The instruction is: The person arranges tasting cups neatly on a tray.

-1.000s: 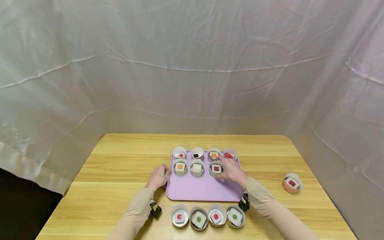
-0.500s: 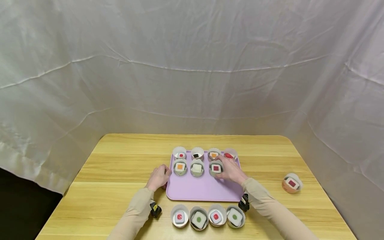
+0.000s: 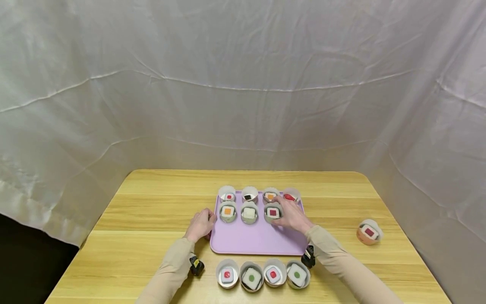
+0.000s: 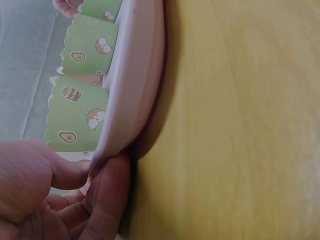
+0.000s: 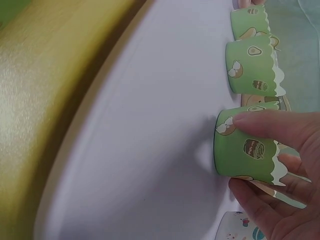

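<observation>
A light purple tray (image 3: 258, 241) lies on the wooden table with two rows of paper cups on it. My left hand (image 3: 200, 224) pinches the tray's left rim between thumb and fingers, as the left wrist view shows. With thumb and fingers around its sides, my right hand (image 3: 293, 214) grips a green paper cup (image 5: 245, 145) standing on the tray. Inside that cup is a white square piece with a dark red centre (image 3: 273, 212). To its left stand a green cup with a plain white piece (image 3: 249, 213) and one with an orange-centred piece (image 3: 228, 211).
Behind them is a row of several cups, including one with a red piece (image 3: 290, 197). Several more cups, one holding a green-dotted piece (image 3: 252, 278), line up in front of the tray. An orange cup (image 3: 366, 237) stands alone at the right. A pale curtain (image 3: 243, 105) encloses the table.
My right hand has shifted the green cup with the dark red-centred piece very slightly left on the tray. The left hand stays at the rim.
</observation>
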